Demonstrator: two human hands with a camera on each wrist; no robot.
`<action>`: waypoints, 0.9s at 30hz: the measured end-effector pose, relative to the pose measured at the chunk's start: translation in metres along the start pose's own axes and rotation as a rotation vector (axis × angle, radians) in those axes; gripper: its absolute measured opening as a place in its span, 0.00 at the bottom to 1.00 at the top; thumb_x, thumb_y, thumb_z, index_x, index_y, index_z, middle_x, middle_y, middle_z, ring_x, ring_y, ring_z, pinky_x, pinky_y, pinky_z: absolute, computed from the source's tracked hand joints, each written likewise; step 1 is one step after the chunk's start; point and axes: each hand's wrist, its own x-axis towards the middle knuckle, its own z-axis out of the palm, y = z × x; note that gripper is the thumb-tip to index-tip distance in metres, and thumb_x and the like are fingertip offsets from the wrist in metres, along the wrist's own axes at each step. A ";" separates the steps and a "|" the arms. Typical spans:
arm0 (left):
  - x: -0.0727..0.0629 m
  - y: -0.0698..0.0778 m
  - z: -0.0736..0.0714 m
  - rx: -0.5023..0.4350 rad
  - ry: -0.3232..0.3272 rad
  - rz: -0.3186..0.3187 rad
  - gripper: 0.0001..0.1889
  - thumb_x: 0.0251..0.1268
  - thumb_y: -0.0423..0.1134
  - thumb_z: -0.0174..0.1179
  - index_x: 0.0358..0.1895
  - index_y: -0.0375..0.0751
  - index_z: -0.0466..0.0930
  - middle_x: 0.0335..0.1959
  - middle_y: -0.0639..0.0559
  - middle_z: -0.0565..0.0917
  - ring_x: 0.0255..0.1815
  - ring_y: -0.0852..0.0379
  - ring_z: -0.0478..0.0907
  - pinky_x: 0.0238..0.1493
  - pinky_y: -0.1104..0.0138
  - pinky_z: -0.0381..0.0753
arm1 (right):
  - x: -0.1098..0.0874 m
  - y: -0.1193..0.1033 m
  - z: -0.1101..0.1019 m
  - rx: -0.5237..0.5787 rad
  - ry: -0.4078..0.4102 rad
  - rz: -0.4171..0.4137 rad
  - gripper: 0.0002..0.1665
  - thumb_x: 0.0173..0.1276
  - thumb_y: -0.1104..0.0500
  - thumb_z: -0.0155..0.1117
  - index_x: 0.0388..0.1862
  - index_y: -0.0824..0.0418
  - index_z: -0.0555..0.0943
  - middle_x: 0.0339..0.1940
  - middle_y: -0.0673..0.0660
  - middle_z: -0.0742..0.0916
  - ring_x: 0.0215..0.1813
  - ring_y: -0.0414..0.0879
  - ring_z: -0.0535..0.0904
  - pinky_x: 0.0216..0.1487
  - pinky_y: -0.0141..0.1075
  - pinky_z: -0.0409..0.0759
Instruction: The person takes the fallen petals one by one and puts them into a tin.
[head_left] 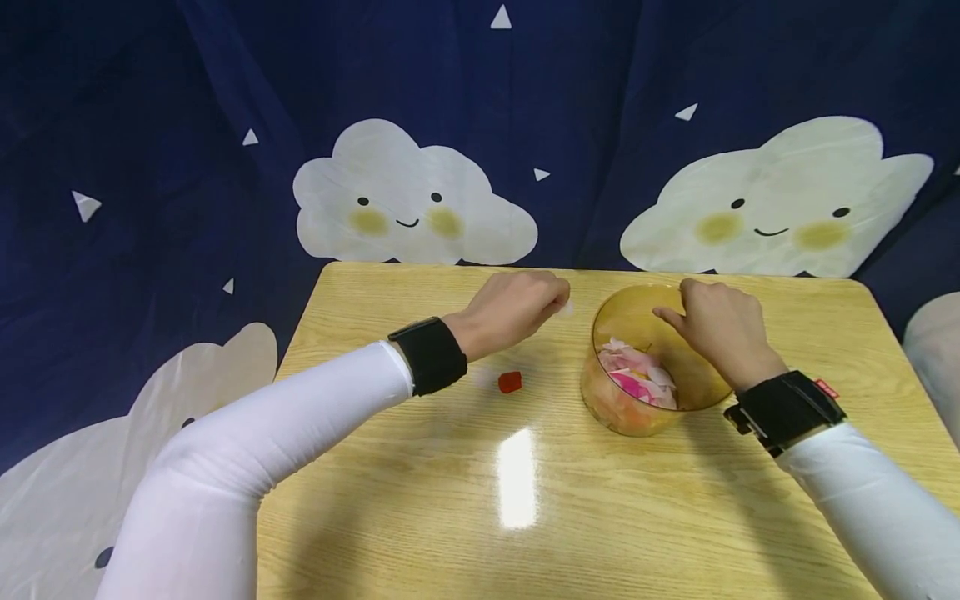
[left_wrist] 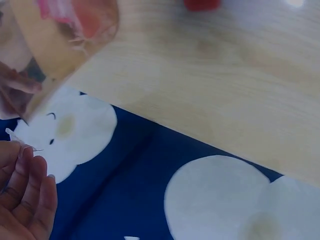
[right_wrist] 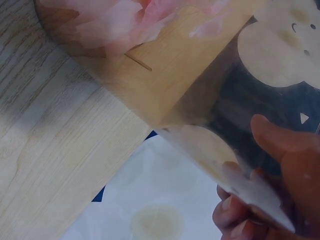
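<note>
A see-through amber bowl (head_left: 697,371) stands tilted on the wooden table, toward its right side. Pink and white petals (head_left: 636,375) lie in the bottom of it, with a thin brown stem (right_wrist: 139,62) beside them. My right hand (head_left: 723,327) grips the far right rim, fingers outside the wall and thumb over the inner side. Left of the bowl and above the table, my left hand (head_left: 516,305) pinches a small whitish petal-like piece (left_wrist: 14,135) between thumb and fingertips. Its exact kind is too small to tell.
A small red block-like object (head_left: 510,382) lies on the wooden table (head_left: 420,517), left of the bowl. Behind the table's far edge hangs a dark blue curtain (head_left: 585,100) with white clouds and triangles.
</note>
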 end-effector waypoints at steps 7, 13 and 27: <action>0.012 0.024 -0.006 -0.013 0.026 0.079 0.10 0.78 0.37 0.51 0.36 0.49 0.79 0.31 0.59 0.79 0.33 0.62 0.74 0.34 0.70 0.71 | 0.000 0.000 -0.001 -0.001 -0.004 0.005 0.29 0.68 0.43 0.68 0.21 0.61 0.70 0.13 0.55 0.70 0.15 0.52 0.70 0.14 0.42 0.62; 0.015 0.042 -0.005 -0.009 -0.034 0.122 0.10 0.80 0.41 0.50 0.39 0.50 0.81 0.31 0.58 0.79 0.33 0.63 0.75 0.35 0.69 0.74 | 0.000 0.001 -0.001 0.001 -0.006 0.008 0.28 0.68 0.43 0.68 0.22 0.62 0.71 0.13 0.56 0.70 0.16 0.53 0.70 0.14 0.42 0.62; 0.027 0.069 0.011 0.045 -0.190 0.201 0.09 0.74 0.33 0.51 0.34 0.49 0.77 0.28 0.60 0.72 0.32 0.64 0.70 0.35 0.72 0.68 | 0.000 0.001 -0.002 0.010 -0.021 0.014 0.28 0.68 0.43 0.68 0.22 0.62 0.72 0.14 0.56 0.71 0.16 0.53 0.71 0.15 0.43 0.63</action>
